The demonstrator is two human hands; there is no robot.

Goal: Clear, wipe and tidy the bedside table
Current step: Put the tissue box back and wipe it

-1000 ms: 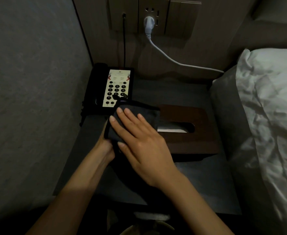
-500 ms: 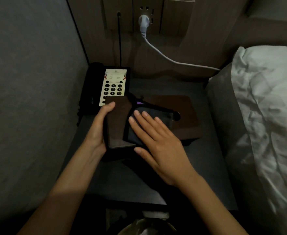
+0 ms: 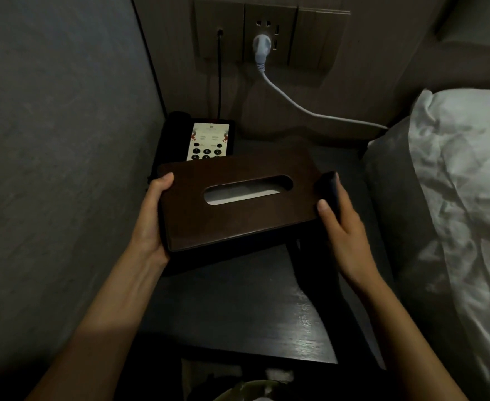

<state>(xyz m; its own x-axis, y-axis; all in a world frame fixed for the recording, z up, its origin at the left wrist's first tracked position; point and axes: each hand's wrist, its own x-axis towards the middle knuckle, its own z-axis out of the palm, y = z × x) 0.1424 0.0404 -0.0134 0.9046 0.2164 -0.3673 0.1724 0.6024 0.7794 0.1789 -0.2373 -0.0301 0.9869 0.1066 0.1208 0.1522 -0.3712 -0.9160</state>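
Spanning both hands: tissue box (image 3: 238,198)

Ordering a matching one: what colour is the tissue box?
Dark brown wood tissue box, seen in the head view.

The tissue box (image 3: 238,198) hides the telephone's (image 3: 200,140) near keys. Both hands' fingers curl out of sight beneath it. The pillow (image 3: 463,175) is cut off at right.
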